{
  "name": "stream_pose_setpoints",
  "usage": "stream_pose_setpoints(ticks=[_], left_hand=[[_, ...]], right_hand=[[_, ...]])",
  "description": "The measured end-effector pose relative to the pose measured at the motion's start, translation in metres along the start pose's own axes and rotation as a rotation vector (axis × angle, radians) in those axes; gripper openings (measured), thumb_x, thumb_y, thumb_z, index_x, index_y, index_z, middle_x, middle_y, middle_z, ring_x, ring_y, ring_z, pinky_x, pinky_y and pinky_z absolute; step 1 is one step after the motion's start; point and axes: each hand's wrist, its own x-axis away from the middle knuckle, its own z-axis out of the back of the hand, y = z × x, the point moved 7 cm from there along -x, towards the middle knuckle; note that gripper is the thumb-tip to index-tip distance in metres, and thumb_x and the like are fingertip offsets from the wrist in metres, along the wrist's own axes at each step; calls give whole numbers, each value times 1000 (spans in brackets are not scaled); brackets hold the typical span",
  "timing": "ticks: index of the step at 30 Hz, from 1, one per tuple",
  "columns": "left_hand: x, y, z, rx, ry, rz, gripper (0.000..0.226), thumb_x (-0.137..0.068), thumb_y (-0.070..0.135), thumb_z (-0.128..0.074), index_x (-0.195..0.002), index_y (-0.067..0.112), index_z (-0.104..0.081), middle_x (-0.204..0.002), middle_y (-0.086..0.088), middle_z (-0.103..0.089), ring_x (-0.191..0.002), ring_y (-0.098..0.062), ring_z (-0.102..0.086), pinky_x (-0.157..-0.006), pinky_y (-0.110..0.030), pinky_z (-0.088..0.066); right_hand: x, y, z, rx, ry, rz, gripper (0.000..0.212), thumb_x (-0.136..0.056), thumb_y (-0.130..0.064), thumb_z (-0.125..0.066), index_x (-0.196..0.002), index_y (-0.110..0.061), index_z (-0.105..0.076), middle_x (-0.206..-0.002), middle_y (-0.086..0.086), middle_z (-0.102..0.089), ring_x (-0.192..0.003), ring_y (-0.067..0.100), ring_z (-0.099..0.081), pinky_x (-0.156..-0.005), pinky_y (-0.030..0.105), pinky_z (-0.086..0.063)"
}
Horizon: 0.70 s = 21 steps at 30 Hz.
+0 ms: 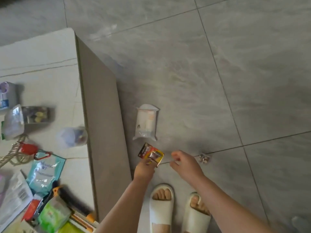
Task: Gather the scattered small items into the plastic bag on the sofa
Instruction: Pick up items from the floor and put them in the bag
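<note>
My left hand (144,169) grips a small red-and-yellow blister pack (151,155), held just above the grey floor tiles beside the table's side. My right hand (184,163) hovers to the right of the pack with fingers loosely curled and nothing in it. A white clear-wrapped packet (146,122) lies on the floor just beyond the hands. A tiny clear packet of small pieces (204,158) lies on the floor to the right of my right hand. No plastic bag or sofa is in view.
A pale stone table (50,68) fills the left, strewn with a teal wipes pouch (44,169), a green packet (52,216), a clear bag (72,137), a tin (37,115), red keyring and rope. My feet in white slippers (161,207) stand below.
</note>
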Motion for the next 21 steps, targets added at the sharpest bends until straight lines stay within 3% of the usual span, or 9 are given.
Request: stream_pose_setpoints(ticks=[3,6,8,10,12,13,15,16,21], left_hand=[[-47,-27,-15,137,12,84,23,-92,7,-52,-115,5,-56,-75,-6,-55,-65,-18,-51,-57,-27,-44],[-88,-48,-26,197,35,128,19,-92,7,-51,-109,12,-55,-89,-13,-59,-77,-24,-52,-71,-33,-47],[-110,-58,-29,225,72,154,6,-90,6,-52,-88,8,-57,-84,-11,-60,-76,-25,-53,-76,-34,-46],[-132,-69,-33,274,94,187,18,-90,3,-50,-74,13,-52,-77,-9,-57,-70,-21,-51,-71,-31,-45],[-144,-76,-33,359,127,211,9,-89,3,-52,-85,10,-55,-84,-12,-58,-71,-20,-53,-71,-31,-46],[-147,-79,-34,411,139,224,13,-88,3,-55,-100,7,-57,-90,-14,-60,-76,-22,-56,-73,-33,-47],[-154,-87,-35,498,146,258,42,-85,5,-62,-126,7,-49,-100,-14,-61,-86,-24,-58,-79,-35,-48],[-157,-90,-35,515,149,267,45,-85,5,-63,-128,6,-49,-98,-13,-61,-85,-23,-59,-78,-35,-48],[-160,-93,-38,472,108,241,19,-89,9,-63,-107,6,-62,-77,-4,-60,-70,-15,-54,-61,-27,-43]], right_hand=[[-42,5,-40,9,-14,66,32,-85,-23,-63,-115,-16,-60,-114,3,-66,-105,20,-61,-88,34,-50],[-78,11,-77,74,-9,94,33,-84,-22,-62,-116,-20,-58,-112,2,-64,-103,21,-61,-85,32,-50],[-98,16,-97,105,-6,112,35,-82,-21,-60,-117,-20,-56,-112,3,-61,-104,23,-58,-84,32,-48],[-114,20,-113,155,-2,133,40,-83,-20,-60,-122,-18,-53,-117,5,-57,-110,23,-54,-88,32,-45],[-125,26,-125,184,10,143,43,-85,-18,-58,-127,-16,-50,-124,5,-53,-114,24,-51,-94,31,-42],[-128,29,-130,190,22,143,43,-86,-17,-57,-127,-15,-49,-126,5,-52,-116,23,-50,-96,31,-41],[-130,33,-137,197,63,132,40,-88,-17,-55,-127,-16,-48,-127,4,-51,-116,23,-47,-98,30,-39],[-130,35,-139,195,83,122,38,-89,-18,-54,-127,-17,-47,-126,4,-52,-116,23,-46,-97,30,-39],[-131,53,-134,75,104,-39,46,-85,-30,-62,-127,-17,-49,-121,7,-55,-114,26,-48,-97,34,-41]])
